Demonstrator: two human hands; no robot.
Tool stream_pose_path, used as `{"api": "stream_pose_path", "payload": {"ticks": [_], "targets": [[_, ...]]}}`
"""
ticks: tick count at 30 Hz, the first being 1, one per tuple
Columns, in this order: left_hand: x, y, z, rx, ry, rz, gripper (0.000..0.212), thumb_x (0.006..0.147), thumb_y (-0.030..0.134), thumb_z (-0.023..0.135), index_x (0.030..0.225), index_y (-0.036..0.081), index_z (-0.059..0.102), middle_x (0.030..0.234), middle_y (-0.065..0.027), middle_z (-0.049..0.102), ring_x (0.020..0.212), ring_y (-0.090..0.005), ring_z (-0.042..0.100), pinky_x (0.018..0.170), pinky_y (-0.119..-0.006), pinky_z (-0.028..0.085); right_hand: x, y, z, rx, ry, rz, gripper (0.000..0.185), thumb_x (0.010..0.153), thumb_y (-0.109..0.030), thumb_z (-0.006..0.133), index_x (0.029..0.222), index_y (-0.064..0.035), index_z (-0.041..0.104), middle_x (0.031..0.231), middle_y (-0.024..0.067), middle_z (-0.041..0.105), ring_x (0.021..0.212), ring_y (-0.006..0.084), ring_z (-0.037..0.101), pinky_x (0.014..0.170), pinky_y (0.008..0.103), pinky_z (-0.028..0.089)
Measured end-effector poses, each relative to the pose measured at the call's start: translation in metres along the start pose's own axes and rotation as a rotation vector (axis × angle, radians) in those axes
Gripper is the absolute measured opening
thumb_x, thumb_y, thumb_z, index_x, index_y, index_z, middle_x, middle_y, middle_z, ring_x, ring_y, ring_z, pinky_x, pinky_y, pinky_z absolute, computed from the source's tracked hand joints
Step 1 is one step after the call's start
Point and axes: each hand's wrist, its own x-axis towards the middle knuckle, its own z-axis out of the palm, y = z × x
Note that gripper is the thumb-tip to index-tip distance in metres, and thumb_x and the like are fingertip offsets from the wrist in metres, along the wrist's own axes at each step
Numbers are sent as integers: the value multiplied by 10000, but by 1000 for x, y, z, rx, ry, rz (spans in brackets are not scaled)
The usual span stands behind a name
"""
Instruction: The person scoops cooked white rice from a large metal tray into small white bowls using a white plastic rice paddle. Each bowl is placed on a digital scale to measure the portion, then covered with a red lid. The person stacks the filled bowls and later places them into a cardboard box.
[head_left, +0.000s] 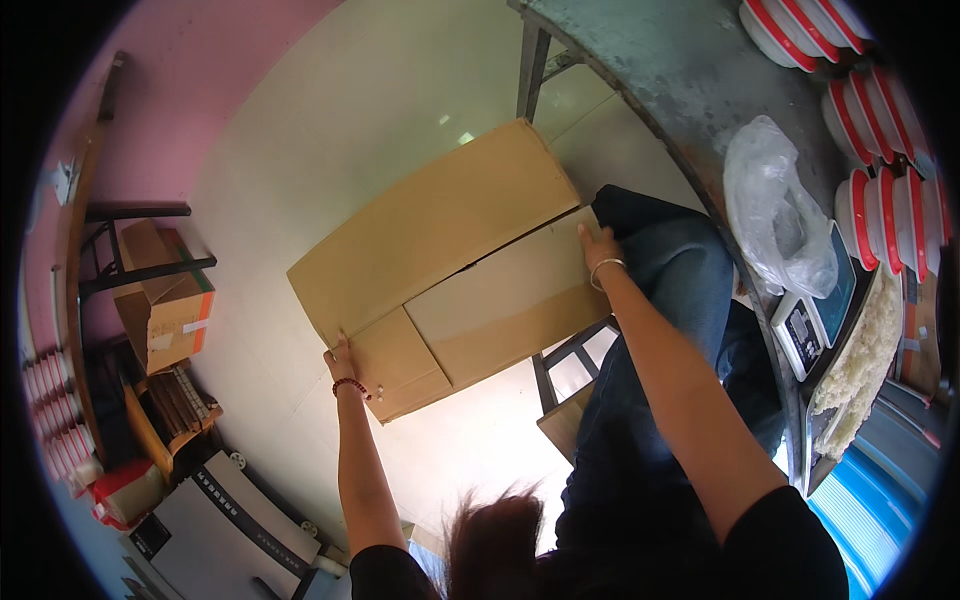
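A large brown cardboard box (442, 240), its flaps lying flat against one another, spans the space in front of me. My left hand (342, 364), with a dark red bead bracelet on the wrist, grips its left edge. At the right end my right hand (598, 244) holds the edge of the paler flap beside my knee; a light bangle circles that wrist. A narrow gap runs between the long upper panel and the lower flaps. Fingers behind the cardboard are hidden.
At right, a table (675, 75) bears a clear plastic bag (780, 210), a digital scale (801, 330), stacked bowls with red rims (862, 221) and a tray of pale food (862, 367). An open carton (176, 322) stands at left. A stool (562, 420) is beside my leg.
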Motion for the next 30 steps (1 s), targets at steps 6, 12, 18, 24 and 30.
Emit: {"api": "stream_pose_path", "payload": {"ticks": [6,12,18,24,30], "targets": [[21,-18,-17,-173,-330,-86,581,759,537,484,1091,61,470,1040,-112,535,884,-269,528,714,-453,437,-56,77,14,467,17,203,627,708,-483,573,1111,-40,388,1044,200,514,951,337,518,817,397,416],[-14,11,-7,-135,-352,-101,550,798,511,429,1109,58,456,1070,-116,518,906,-282,518,719,-447,440,-66,69,13,1093,45,309,528,682,-343,656,1101,-156,393,983,66,505,823,238,527,611,398,471],[-16,5,-9,-199,-446,-163,539,820,491,397,1144,61,426,1122,-120,489,942,-284,502,748,-436,428,-43,60,47,1070,484,272,448,667,-273,675,1009,-29,519,925,112,591,750,227,579,633,285,472],[-28,21,20,-325,-489,-171,508,819,469,413,1111,55,446,1069,-120,515,911,-266,517,741,-414,437,-25,47,19,916,458,690,488,647,-349,688,938,26,573,857,153,619,645,278,601,577,329,483],[-12,14,51,-370,-538,-113,414,825,381,469,1045,30,467,992,-117,535,863,-241,539,738,-374,458,-19,43,9,1246,224,877,633,695,-514,538,1092,-25,481,1042,130,544,898,265,535,742,362,425]]}}
